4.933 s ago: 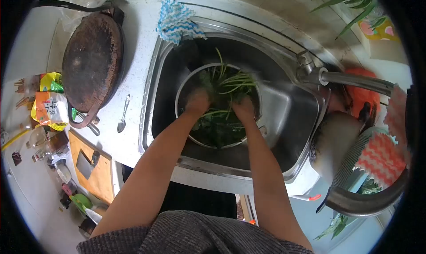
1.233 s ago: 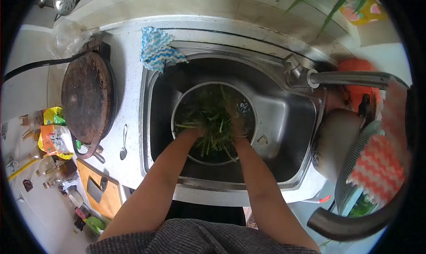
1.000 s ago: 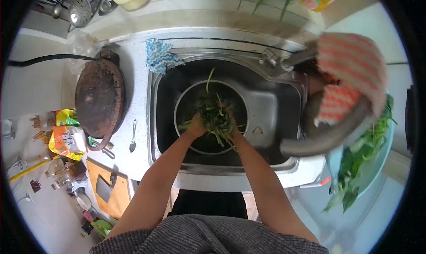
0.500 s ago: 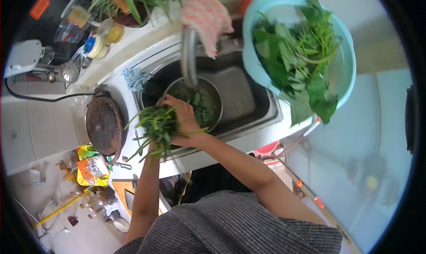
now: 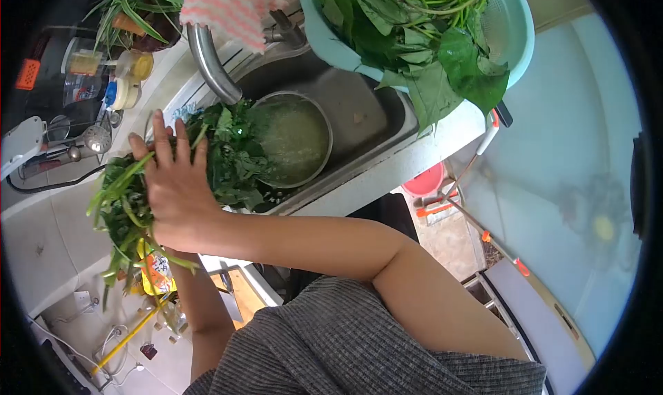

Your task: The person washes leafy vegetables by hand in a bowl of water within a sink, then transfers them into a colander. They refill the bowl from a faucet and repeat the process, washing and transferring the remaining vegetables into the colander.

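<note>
A large bunch of wet leafy greens (image 5: 231, 153) stretches from the sink's pot toward the left. Its stems (image 5: 114, 201) stick out on the far left. My right hand (image 5: 179, 195) lies across the bunch with its fingers stretched and spread over the stems. From below, my left forearm (image 5: 204, 312) reaches up under the stem end. The greens hide my left hand, which bears them from beneath. The leafy end hangs at the rim of a round metal pot (image 5: 300, 143) of cloudy greenish water, standing in the sink (image 5: 349, 101).
A curved faucet (image 5: 207, 60) with a pink-striped cloth (image 5: 231, 12) over it stands behind the pot. A light blue colander (image 5: 521, 46) of leaves overhangs the sink's right side. Jars (image 5: 124, 93) and a slotted ladle (image 5: 97, 139) lie at the left. A pink basin (image 5: 423, 181) sits below the counter.
Both hands have moved left with the bunch, and its leafy end has come up out of the pot. My right hand's fingers are now spread on top. The view has shifted right.
</note>
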A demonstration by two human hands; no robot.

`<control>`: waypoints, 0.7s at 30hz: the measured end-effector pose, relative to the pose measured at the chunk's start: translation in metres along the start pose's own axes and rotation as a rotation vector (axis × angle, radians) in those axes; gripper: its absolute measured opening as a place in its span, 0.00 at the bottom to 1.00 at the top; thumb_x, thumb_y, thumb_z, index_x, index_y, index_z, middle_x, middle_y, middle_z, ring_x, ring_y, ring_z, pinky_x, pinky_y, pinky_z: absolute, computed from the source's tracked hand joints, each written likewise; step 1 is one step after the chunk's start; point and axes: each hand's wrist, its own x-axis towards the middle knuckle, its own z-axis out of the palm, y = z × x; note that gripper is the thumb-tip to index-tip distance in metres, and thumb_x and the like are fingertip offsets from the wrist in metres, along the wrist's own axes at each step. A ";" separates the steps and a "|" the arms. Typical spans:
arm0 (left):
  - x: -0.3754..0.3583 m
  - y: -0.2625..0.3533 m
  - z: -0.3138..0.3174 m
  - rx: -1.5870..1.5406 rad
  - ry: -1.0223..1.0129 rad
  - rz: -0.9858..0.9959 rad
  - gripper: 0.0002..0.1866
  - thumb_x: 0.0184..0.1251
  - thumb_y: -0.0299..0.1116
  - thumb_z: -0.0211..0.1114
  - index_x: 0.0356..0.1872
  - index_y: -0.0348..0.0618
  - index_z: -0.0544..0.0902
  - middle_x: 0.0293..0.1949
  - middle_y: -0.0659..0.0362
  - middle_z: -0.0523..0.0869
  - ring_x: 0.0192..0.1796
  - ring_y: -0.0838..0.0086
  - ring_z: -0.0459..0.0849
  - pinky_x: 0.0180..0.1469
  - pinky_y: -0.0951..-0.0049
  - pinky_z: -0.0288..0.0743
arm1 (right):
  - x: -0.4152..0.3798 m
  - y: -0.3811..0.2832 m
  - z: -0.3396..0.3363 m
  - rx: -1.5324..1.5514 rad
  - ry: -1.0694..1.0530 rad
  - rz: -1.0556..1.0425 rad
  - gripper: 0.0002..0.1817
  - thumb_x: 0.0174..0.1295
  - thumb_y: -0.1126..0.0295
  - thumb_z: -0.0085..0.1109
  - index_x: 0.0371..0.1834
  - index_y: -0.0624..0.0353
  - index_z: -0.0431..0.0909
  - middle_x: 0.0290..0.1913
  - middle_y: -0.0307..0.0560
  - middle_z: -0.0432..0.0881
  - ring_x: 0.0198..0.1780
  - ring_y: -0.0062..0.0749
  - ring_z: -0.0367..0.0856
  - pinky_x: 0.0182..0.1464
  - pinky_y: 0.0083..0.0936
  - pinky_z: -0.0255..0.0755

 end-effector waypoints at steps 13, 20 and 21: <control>0.016 -0.003 -0.032 0.142 -0.064 -0.101 0.46 0.50 0.24 0.63 0.70 0.61 0.49 0.72 0.58 0.43 0.73 0.64 0.41 0.74 0.54 0.35 | 0.018 -0.013 0.007 0.051 0.004 0.016 0.49 0.33 0.73 0.62 0.66 0.68 0.54 0.68 0.68 0.48 0.68 0.69 0.44 0.64 0.67 0.35; 0.024 0.001 -0.010 0.098 -0.037 -0.117 0.43 0.50 0.25 0.64 0.68 0.59 0.51 0.70 0.58 0.46 0.71 0.64 0.44 0.72 0.55 0.38 | 0.018 -0.007 0.012 -0.008 -0.027 0.030 0.47 0.33 0.70 0.63 0.64 0.69 0.56 0.64 0.64 0.55 0.67 0.61 0.50 0.65 0.66 0.37; 0.025 0.000 -0.005 0.094 -0.029 -0.123 0.43 0.50 0.25 0.64 0.67 0.58 0.51 0.70 0.58 0.46 0.71 0.64 0.44 0.72 0.55 0.39 | 0.018 -0.006 0.013 -0.023 -0.041 0.036 0.47 0.33 0.70 0.63 0.64 0.69 0.56 0.64 0.63 0.56 0.66 0.60 0.52 0.65 0.65 0.38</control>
